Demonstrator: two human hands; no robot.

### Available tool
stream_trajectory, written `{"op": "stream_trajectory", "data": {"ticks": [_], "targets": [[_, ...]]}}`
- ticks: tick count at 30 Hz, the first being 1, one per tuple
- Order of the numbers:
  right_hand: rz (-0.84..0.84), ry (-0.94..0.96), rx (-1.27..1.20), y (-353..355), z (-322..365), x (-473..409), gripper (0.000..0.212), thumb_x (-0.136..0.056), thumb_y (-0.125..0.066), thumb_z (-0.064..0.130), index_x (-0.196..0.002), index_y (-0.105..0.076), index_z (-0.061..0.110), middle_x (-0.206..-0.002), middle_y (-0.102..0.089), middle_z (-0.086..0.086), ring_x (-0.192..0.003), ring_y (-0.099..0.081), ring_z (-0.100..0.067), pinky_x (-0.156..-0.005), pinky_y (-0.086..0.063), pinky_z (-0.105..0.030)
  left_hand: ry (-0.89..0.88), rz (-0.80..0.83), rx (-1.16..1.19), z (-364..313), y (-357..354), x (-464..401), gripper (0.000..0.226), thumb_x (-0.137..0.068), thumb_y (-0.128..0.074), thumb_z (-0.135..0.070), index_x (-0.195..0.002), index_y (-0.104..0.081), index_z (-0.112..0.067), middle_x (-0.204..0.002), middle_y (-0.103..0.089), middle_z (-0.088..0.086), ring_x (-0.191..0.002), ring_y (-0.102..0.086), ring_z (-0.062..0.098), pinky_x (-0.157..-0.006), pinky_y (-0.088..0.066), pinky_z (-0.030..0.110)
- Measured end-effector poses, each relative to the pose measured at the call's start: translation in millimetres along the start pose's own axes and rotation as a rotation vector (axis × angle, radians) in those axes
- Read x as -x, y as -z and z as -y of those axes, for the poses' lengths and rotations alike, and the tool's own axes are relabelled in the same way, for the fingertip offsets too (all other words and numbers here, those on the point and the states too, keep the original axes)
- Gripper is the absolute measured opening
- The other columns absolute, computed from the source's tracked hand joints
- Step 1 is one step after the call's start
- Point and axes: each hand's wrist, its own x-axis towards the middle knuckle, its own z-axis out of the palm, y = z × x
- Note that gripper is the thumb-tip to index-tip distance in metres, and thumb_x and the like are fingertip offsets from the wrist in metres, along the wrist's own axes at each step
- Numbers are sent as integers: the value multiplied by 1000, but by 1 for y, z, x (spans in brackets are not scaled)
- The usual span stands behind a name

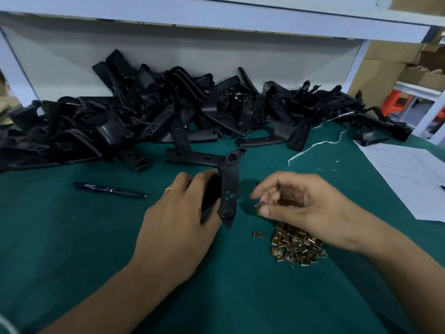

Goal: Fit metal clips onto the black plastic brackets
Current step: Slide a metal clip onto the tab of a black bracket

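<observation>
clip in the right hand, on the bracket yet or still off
Off. The right hand pinches the clip in the air, with a gap to the bracket that the left hand holds.

The left hand (178,220) is covering the held bracket's (228,186) near side. The right hand (296,206) is hiding most of its pinched clip (260,205) and overlapping the clip heap (297,244). The paper sheet (409,174) is running off the right edge, its writing too faint to read.

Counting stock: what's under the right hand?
The right hand, pinching one clip, hovers over a pile of metal clips on the green mat. The wrist covers the pile's far edge.
</observation>
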Motion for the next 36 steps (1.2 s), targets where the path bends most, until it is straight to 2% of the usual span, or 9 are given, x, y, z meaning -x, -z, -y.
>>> {"op": "stream_trajectory", "data": {"ticks": [2, 6, 11, 14, 18, 21, 26, 32, 36], "targets": [[-3, 18, 18, -2, 1, 0, 16, -89, -79, 10, -100, -78, 21, -86, -69, 3, -86, -65, -20, -82, -55, -24, -12, 15, -37, -2, 0, 0, 52, -94, -35, -61, -143, -35, -46, -109, -45, -18, -95, -52, 8, -77, -51, 34], [-22, 27, 35, -4, -1, 0, 16, -92, -75, 10, -102, -77, 23, -83, -63, 9, -84, -61, -15, -80, -50, -20, -17, 31, -73, -1, -3, 0, 50, -95, -31, -62, -141, -37, -44, -108, -46, -17, -95, -53, 8, -75, -50, 33], [-46, 36, 40, -8, -2, -1, 20, -95, -72, 5, -96, -72, 24, -94, -65, -8, -95, -62, -27, -89, -54, -40, -26, 27, -88, 2, -5, 0, 47, -97, -35, -63, -139, -40, -41, -105, -46, -17, -92, -53, 8, -72, -48, 30], [-54, 44, 74, -8, -2, -2, 16, -92, -75, 9, -94, -73, 25, -94, -68, -1, -96, -65, -21, -94, -54, -39, -25, 32, -96, 3, -6, -1, 45, -97, -35, -63, -136, -42, -41, -105, -46, -17, -90, -52, 7, -71, -48, 30], [-103, 71, 5, -8, -1, -3, 12, -86, -77, 24, -98, -76, 25, -88, -70, -2, -85, -65, -19, -79, -54, -23, -39, 29, -122, 3, -7, 0, 46, -99, -36, -61, -141, -38, -42, -107, -46, -17, -93, -52, 8, -71, -45, 28], [-176, 112, -191, -10, -2, -6, 21, -84, -75, 16, -105, -73, 13, -89, -71, -7, -79, -69, -20, -75, -58, -25, -46, 26, -91, 3, -5, -1, 52, -98, -36, -58, -149, -27, -51, -104, -46, -16, -91, -52, 9, -70, -50, 32], [-270, 135, -348, -16, -1, -8, 15, -90, -70, 15, -102, -73, 7, -84, -70, -5, -74, -70, -20, -72, -59, -27, -70, 17, -112, 1, -2, 1, 59, -98, -33, -56, -154, -14, -57, -101, -44, -13, -87, -49, 12, -65, -52, 35], [-321, 75, -470, -36, 2, -11, 22, -93, -66, 26, -85, -72, 7, -75, -69, -8, -63, -67, -22, -62, -57, -28, -89, 6, -161, -3, 1, 1, 61, -97, -24, -58, -157, -16, -53, -99, -44, -10, -82, -46, 13, -57, -47, 32], [-358, 24, -506, -41, 5, -12, 24, -93, -67, 29, -81, -73, 10, -74, -70, -10, -62, -67, -21, -60, -57, -27, -85, 4, -167, -3, 1, 1, 61, -97, -32, -54, -156, -17, -53, -99, -45, -9, -81, -48, 13, -55, -48, 31]]}}
